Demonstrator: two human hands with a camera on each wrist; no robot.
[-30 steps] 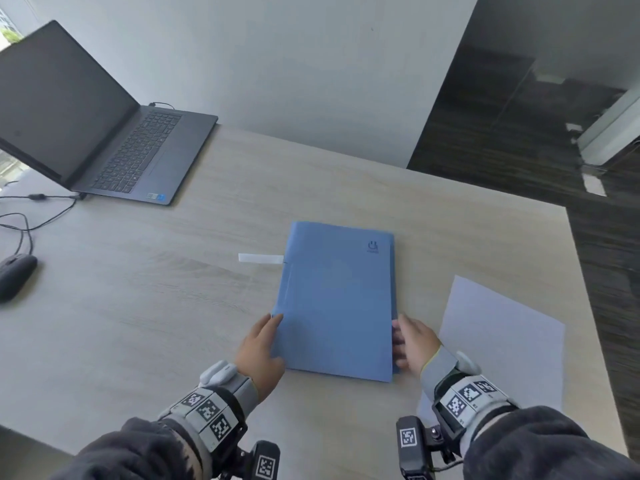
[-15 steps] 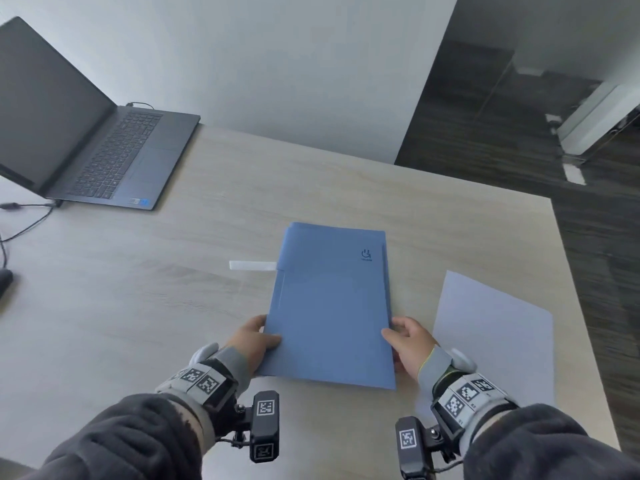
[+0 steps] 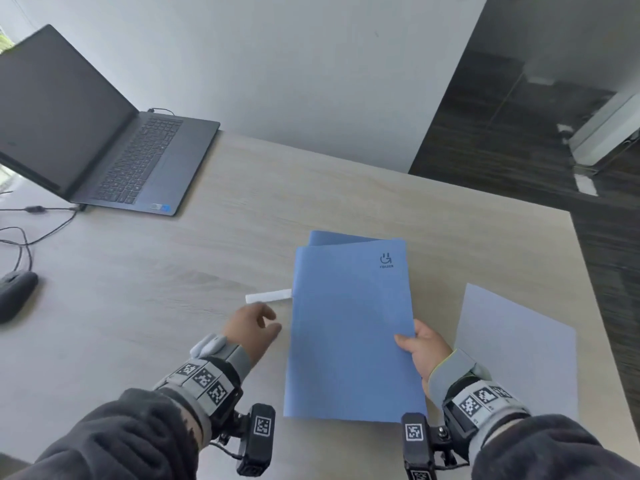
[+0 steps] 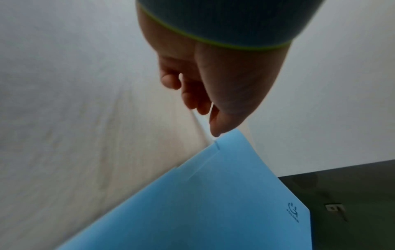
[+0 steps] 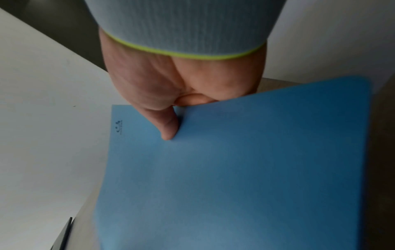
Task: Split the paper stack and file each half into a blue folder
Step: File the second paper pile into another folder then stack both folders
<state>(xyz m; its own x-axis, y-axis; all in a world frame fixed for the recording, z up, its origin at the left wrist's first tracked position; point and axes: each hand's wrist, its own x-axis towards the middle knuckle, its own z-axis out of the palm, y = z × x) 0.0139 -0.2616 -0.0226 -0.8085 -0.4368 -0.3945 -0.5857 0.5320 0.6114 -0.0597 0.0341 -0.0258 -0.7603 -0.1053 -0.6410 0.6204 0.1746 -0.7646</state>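
The top blue folder (image 3: 349, 327) is held at its right edge by the right hand (image 3: 424, 351); the thumb (image 5: 169, 126) is pressed on the cover and the other fingers are hidden under it, so this grip is clamped on the folder. The folder is seen lifted a little and its cover is bent. A small dark logo with the word "FOLDER" is printed near its far right corner.

A second blue folder (image 3: 332, 238) is seen just behind the far edge of the top folder, mostly covered by it, and it lies on the tabletop (image 3: 173, 306). A narrow white strip (image 3: 268, 296) sticks out at the left edge of the top folder; it cannot be told to which folder it belongs.

The left hand (image 3: 251, 329) is held just to the left of the top folder, near the white strip. Its fingers (image 4: 192, 94) are loosely curled and nothing is held in them, so this grip is apart. In the left wrist view the thumb tip is seen very near the folder edge, but contact cannot be told.

The paper stack (image 3: 519, 344) lies flat to the right of the top folder. An open laptop (image 3: 104, 147) stands far to the left of the folder, and a dark mouse (image 3: 15, 294) with cables is seen at the left border.
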